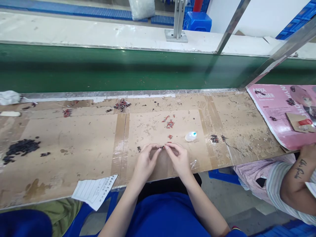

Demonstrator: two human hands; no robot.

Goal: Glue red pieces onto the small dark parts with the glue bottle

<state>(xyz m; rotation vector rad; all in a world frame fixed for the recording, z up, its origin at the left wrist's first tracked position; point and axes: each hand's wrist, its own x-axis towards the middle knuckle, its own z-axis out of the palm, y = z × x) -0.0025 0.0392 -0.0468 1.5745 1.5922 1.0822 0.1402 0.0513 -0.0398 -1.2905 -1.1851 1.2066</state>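
Because the tiny dark part [162, 147], pinched between the left hand [147, 159] and right hand [178, 158] on the near side of the cardboard-covered worktop [79, 138], looks light, stiff and perhaps slippery, gentle fingertip holds at its ends should suit.

Room to pass leftward over the cardboard [98, 138], bottle [190, 136] obstructing rightward, red pieces [170, 124] lying ahead

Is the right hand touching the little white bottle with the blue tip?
Apart: the head view shows bare cardboard between the right hand and the white bottle.
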